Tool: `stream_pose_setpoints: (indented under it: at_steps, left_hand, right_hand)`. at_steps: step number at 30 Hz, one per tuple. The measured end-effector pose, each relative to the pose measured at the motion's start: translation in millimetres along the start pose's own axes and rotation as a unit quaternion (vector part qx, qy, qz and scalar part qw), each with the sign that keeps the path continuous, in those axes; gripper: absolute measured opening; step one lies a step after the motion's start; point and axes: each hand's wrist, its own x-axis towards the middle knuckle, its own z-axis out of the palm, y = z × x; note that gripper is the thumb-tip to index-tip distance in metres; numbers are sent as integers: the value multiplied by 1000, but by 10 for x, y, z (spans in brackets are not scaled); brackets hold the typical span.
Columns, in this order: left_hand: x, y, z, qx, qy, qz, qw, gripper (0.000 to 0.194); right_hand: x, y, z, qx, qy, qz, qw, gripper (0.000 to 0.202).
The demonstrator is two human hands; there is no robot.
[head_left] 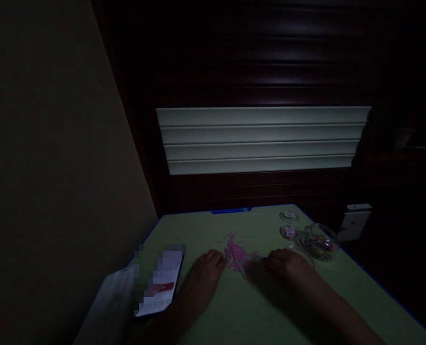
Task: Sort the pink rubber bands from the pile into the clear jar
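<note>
On the pale green table [234, 306] lies a loose pile of small pink and multicoloured bands [236, 255]. My left hand [209, 270] rests at the left edge of the pile, its fingers bent and close together. At the right side of the pile is my right hand [285, 263], fingers curled toward the bands. The dim light hides whether either hand pinches anything. Beyond my right hand, a clear round container [320, 242] holds coloured bands, with a small clear dish [289, 233] of pink pieces beside it.
A lit tablet or phone [162, 280] lies left of my left hand, near a pale sheet [108, 302]. A clear lid [289, 217] with a label sits at the back right. Another clear rim [302, 254] is partly behind my right hand. A white box [354, 224] stands beyond the table.
</note>
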Motion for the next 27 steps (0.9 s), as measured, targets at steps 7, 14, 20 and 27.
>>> stream_pose_setpoints:
  at_steps: [7, 14, 20, 27]
  left_hand:
    - [-1, 14, -30, 35, -7, 6, 999, 33]
    - [-18, 8, -30, 38, -12, 4, 999, 33]
    - [-15, -7, -5, 46, -9, 14, 999, 30]
    - [-7, 3, -30, 54, -5, 14, 998, 27]
  right_hand:
    - [-1, -7, 1, 2, 4, 4, 1000, 17]
    - [6, 15, 41, -2, 8, -1, 1000, 21]
    - [-1, 33, 60, 4, 11, 0, 1000, 19]
    - [21, 48, 98, -2, 1, -9, 1000, 16]
